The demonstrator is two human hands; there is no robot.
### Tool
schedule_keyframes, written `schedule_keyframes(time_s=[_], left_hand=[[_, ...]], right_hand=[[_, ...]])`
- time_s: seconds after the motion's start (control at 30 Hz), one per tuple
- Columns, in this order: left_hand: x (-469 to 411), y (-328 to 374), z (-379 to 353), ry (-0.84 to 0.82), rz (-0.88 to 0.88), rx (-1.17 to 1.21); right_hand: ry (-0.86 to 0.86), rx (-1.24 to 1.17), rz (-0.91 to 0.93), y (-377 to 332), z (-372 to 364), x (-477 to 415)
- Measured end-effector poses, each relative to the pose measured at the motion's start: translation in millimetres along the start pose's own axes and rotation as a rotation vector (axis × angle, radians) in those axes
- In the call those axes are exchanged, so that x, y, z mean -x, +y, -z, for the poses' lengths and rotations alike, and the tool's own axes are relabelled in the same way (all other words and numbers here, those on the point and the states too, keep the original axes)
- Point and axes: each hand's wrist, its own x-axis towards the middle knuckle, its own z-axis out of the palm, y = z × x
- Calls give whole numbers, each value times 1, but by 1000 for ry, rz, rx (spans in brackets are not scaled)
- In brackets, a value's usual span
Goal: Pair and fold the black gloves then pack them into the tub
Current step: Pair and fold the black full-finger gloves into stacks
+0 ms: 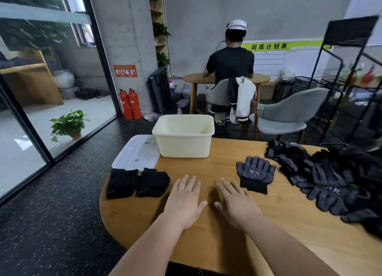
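Flat and empty, left hand (184, 201) and right hand (237, 207) rest on counter (217, 162). Nearby glove (256, 172) appears light, limp, knit; grasp at its cuff.

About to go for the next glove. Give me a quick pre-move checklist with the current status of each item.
1. Hands free: left hand and right hand lie flat on the table, holding nothing. Ok.
2. Tub uncovered: the lid lies beside it. Ok.
3. Room in the tub: the inner walls look bare, but the bottom is hidden. Cannot tell.
4. Folded bundles packed: two sit at the table's left edge, outside the tub. Not ok.
5. Flat glove paired: it could be one glove or two stacked. Cannot tell.
6. Supply: the loose pile lies on the right hand's side. Ok.
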Motion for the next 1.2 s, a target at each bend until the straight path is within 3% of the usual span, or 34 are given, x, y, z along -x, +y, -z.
schedule_keyframes(time_s=[0.5,0.67,0.87,1.1,1.2], left_hand=[[-31,147,-24,-46,-283,106],[-41,181,-37,-28,-312,162],[-28,194,-48,32,-271,217],[-29,195,-46,51,-296,176],[-29,195,-47,48,-286,183]], right_hand=[[38,-24,-325,148,-12,84],[158,-15,-437,179,-21,102],[298,35,-579,203,-38,102],[411,101,-527,213,-33,93],[369,142,-578,228,-24,85]])
